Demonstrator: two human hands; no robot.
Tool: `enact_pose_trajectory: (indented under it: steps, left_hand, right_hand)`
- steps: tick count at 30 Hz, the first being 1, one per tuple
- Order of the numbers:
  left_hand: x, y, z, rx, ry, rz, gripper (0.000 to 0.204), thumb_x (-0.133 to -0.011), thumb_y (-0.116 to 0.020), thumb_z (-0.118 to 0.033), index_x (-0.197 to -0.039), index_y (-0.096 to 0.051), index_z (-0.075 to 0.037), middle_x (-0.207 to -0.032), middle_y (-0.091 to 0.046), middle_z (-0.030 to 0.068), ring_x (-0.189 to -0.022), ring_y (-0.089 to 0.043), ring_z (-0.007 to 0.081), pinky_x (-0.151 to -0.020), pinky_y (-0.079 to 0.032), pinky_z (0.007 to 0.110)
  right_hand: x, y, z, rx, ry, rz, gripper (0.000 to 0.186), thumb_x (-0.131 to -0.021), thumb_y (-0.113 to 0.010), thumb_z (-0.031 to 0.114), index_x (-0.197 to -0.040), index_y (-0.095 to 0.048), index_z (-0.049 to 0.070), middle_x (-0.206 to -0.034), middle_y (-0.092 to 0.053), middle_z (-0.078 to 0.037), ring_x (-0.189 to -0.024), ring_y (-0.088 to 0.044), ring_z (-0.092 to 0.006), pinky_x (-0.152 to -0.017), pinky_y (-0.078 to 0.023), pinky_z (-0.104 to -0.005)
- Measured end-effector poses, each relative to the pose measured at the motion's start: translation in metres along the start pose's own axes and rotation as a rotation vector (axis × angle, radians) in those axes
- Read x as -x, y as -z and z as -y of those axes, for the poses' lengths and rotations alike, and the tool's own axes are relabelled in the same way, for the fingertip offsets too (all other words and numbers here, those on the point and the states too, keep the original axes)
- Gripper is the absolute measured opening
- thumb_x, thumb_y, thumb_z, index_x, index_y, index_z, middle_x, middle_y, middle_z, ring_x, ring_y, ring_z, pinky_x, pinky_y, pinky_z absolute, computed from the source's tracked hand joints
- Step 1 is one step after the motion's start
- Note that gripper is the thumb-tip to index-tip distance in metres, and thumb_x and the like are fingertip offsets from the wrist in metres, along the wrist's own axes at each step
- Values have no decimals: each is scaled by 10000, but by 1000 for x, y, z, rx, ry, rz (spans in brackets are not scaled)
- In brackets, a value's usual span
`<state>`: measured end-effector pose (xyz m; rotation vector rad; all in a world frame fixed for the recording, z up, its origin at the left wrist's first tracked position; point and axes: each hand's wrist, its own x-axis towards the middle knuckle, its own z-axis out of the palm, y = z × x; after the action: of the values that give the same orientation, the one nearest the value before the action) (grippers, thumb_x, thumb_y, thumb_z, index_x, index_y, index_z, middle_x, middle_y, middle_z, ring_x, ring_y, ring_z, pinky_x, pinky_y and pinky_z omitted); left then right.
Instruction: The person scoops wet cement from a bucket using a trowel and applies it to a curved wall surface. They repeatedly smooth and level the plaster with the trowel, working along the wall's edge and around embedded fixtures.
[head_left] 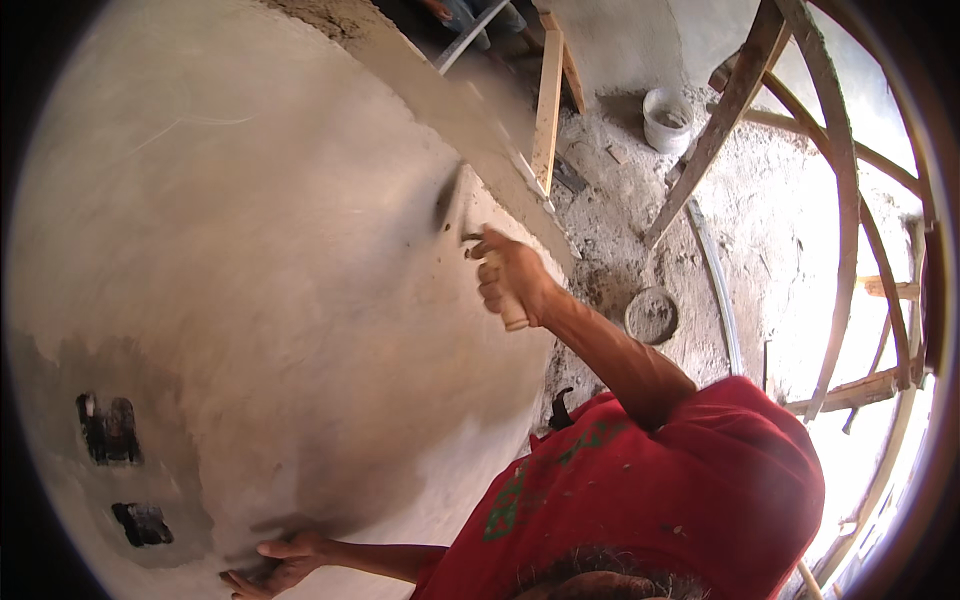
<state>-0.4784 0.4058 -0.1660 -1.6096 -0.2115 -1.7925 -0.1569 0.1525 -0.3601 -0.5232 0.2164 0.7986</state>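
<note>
My right hand [512, 278] is wrapped round the pale handle of a plastering trowel [514, 317]. Its blade [468, 205] lies close to the plastered wall [300, 250], near the wall's edge, and casts a dark shadow there. Lower down, my left hand [285, 567] is open with thumb and fingers apart, holding nothing that I can see. It is near or against the wall below two dark rectangular openings [108, 428] [142, 523]; whether it touches cannot be told. The plaster round these openings is darker and looks damp.
A rough ledge [500, 165] runs along the wall's edge. Beyond it stand a wooden frame [548, 110], a white bucket [668, 120] and a round mortar pan [652, 315]. Curved wooden beams [840, 180] rise at the right. Part of another person [470, 15] shows at the top.
</note>
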Motion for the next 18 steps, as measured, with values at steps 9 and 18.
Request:
enact_pose_trajectory:
  steps: [9, 18]
  left_hand:
    - [0, -2, -1, 13, 4, -10, 508, -1022, -572, -381, -1351, -443, -16, -1329, -561, 137, -1274, -552, 344, -1215, -241, 586]
    - [3, -4, -1, 116, 62, -8, 500, -1017, -595, -348, -1350, -449, -4, -1319, -562, 159, -1265, -557, 359, -1204, -249, 586]
  right_hand:
    - [-64, 1, 69, -298, -19, 129, 339, -1057, -417, 372, -890, -470, 81, -612, -425, 18, -454, -405, -116, -384, -380, -255]
    - [-19, -87, 70, 119, 189, 16, 331, -1082, -450, 344, -916, -474, 59, -685, -474, -31, -502, -486, -144, -410, -487, -321]
